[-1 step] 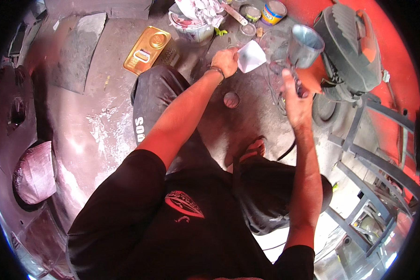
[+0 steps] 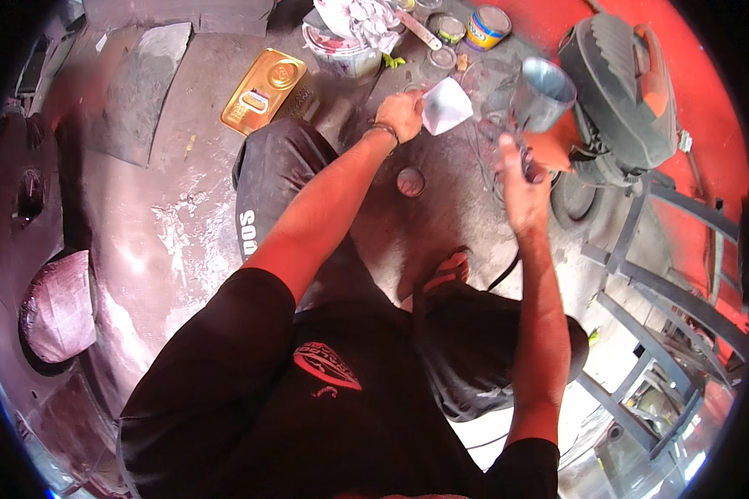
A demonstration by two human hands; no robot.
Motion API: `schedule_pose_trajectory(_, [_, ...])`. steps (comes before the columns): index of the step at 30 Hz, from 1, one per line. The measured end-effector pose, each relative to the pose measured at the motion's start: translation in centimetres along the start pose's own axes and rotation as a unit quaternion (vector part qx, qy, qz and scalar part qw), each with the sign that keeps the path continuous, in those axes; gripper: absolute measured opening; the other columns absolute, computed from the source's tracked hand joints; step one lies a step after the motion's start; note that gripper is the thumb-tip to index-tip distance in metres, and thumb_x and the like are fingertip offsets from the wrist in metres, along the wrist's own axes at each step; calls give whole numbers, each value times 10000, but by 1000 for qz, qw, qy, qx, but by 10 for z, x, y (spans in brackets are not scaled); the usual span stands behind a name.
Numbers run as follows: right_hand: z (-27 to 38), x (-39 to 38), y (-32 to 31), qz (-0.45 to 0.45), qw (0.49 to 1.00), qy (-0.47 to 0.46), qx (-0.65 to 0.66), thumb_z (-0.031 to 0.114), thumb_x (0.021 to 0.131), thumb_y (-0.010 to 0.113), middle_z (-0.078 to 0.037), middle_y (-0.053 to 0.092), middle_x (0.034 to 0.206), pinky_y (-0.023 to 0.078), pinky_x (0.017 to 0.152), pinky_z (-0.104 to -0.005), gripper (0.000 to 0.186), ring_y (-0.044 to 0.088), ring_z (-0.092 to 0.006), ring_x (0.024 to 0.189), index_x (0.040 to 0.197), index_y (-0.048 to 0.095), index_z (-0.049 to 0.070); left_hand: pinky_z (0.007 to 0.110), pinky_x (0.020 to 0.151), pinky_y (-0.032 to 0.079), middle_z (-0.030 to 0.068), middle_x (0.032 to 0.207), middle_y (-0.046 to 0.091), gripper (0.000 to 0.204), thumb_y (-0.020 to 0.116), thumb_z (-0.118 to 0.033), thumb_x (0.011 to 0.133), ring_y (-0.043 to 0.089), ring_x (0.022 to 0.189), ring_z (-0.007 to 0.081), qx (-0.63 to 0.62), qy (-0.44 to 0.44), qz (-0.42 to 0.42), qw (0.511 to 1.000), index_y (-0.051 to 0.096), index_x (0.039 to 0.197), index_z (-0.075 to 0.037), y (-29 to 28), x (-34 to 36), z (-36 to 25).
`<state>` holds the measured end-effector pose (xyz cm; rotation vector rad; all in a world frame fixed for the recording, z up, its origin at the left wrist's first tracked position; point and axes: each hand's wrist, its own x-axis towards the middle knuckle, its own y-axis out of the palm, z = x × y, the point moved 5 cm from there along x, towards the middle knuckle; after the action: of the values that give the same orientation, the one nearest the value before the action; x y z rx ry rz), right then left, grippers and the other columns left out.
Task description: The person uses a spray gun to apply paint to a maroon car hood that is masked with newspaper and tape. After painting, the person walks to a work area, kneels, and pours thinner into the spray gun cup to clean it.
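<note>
My left hand [image 2: 400, 116] has its fingers closed on the edge of a white, square-sided piece [image 2: 447, 106], possibly a folded paper strainer; I cannot tell for certain. To the right, my right hand [image 2: 524, 187] is wrapped round the grip of a spray gun. The gun's silvery metal cup [image 2: 543, 96] rises above my fingers, its open mouth tilted toward the upper right. The gun's body is partly hidden and blurred. White piece and cup are apart. A small round lid or cup [image 2: 410, 181] lies on the floor below my left hand.
A gold rectangular can [image 2: 263, 91] stands at the left. Behind are a paint-stained bucket [image 2: 341, 54] with rags, small tins and a blue-and-yellow can [image 2: 487, 27]. A dark backpack [image 2: 620, 100] leans on the red wall at right, near a metal frame [image 2: 624, 258].
My right hand and the spray gun have shifted slightly down and to the left. My left hand, with the white piece, has hardly moved.
</note>
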<state>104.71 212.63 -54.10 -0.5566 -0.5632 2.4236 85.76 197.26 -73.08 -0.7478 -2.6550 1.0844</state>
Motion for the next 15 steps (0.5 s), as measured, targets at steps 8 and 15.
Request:
schedule_pose_trajectory(8, [-57, -15, 17, -18, 999, 34, -3, 520, 963, 709, 5, 527, 682, 416, 645, -327, 541, 478, -133, 672, 778, 629, 18, 480, 777, 590, 231, 873, 738, 306, 505, -201, 1030, 758, 718, 341, -26, -19, -1, 999, 674, 1215, -26, 9, -1, -1])
schedule_pose_trajectory(15, [-46, -10, 28, 4, 1000, 20, 8, 488, 975, 717, 11, 564, 728, 439, 695, -321, 501, 506, -119, 716, 876, 684, -2, 469, 737, 595, 232, 859, 737, 289, 492, -186, 1032, 756, 686, 330, -78, -29, -7, 997, 668, 1190, -20, 9, -2, 6])
